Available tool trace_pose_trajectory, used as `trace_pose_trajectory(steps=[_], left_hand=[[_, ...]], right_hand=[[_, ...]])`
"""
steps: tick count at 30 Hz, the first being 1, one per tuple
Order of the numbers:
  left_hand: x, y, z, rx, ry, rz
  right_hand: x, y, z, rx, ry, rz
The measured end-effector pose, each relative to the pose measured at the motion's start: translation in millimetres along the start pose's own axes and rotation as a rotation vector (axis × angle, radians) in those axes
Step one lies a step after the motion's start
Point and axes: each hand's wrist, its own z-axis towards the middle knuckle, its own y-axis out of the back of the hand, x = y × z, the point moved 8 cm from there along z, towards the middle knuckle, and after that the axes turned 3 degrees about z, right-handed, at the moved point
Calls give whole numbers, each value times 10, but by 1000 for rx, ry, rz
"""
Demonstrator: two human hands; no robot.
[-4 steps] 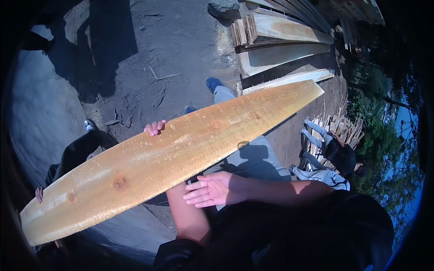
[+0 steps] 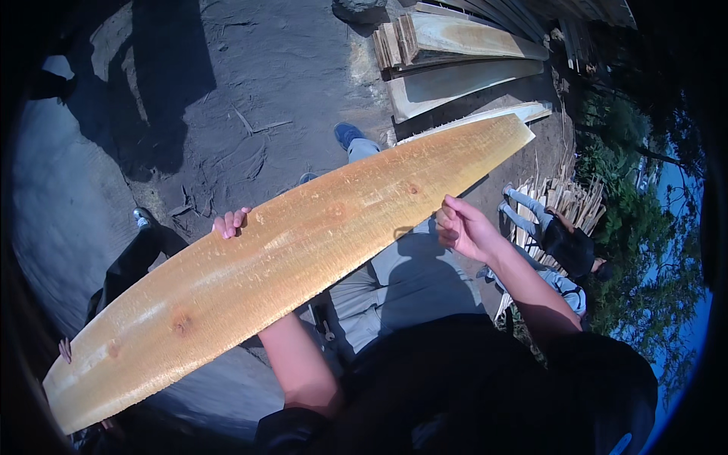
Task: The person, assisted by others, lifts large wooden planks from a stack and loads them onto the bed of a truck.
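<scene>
So the long, knotty wooden plank (image 2: 280, 258), tapered at both ends, is held up slantwise in front of the person's body, over their legs. Left hand (image 2: 230, 223) reaches under it, fingers hooked over the far edge. Right hand (image 2: 468, 227) is at the near edge toward the narrow right end, fingers partly curled; can't tell if it's touching. A co-worker's hand (image 2: 65, 350) is on the left end. Beyond that: stacked boards (image 2: 470, 36) on the dirt ground (image 2: 288, 76), plus trees (image 2: 626, 197) off right.

Head-worn fisheye (left of pair) looks down at hands (image 2: 467, 229) from close above.
</scene>
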Motion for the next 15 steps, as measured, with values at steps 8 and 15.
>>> trace_pose_trajectory(steps=[8,15], left_hand=[[80,-118,-92,-36,-16,-23],[-1049,-155,-118,-129,-107,25]], right_hand=[[883,2635,249,-663,581,129],[377,1658,609,-633,444,202]])
